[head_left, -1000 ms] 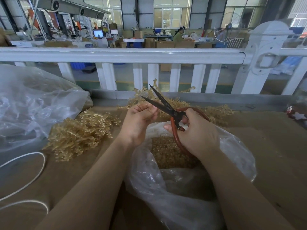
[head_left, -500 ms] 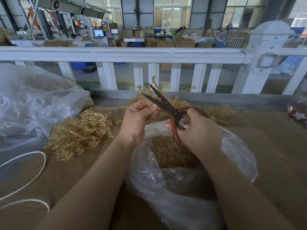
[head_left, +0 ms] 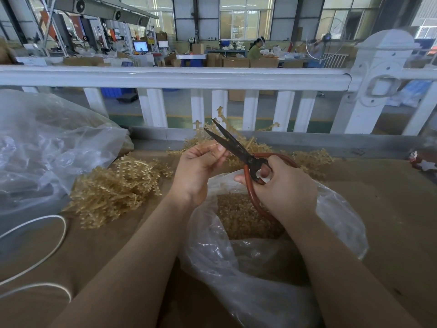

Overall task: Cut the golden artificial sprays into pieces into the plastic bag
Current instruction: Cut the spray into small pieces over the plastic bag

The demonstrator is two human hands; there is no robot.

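Observation:
My right hand [head_left: 283, 188] grips the red-brown loop handles of large black scissors [head_left: 233, 143], whose blades stand slightly apart and point up and left. My left hand [head_left: 197, 169] pinches a thin golden stem between thumb and fingers, right beside the blades. Both hands hover over the open clear plastic bag [head_left: 338, 223], which holds a heap of cut golden pieces [head_left: 236, 216]. A pile of uncut golden sprays [head_left: 111, 188] lies to the left on the brown table. More golden sprays [head_left: 309, 159] lie behind the hands.
A large crumpled clear bag [head_left: 47, 147] fills the left side. A white cord [head_left: 47, 242] loops at the front left. A white railing [head_left: 179, 76] runs along the table's far edge. A small red and white ornament [head_left: 423, 163] sits at the far right.
The scissors' blades have narrowed a little, and both hands have lifted slightly. The left hand keeps pinching the thin stem beside the blades.

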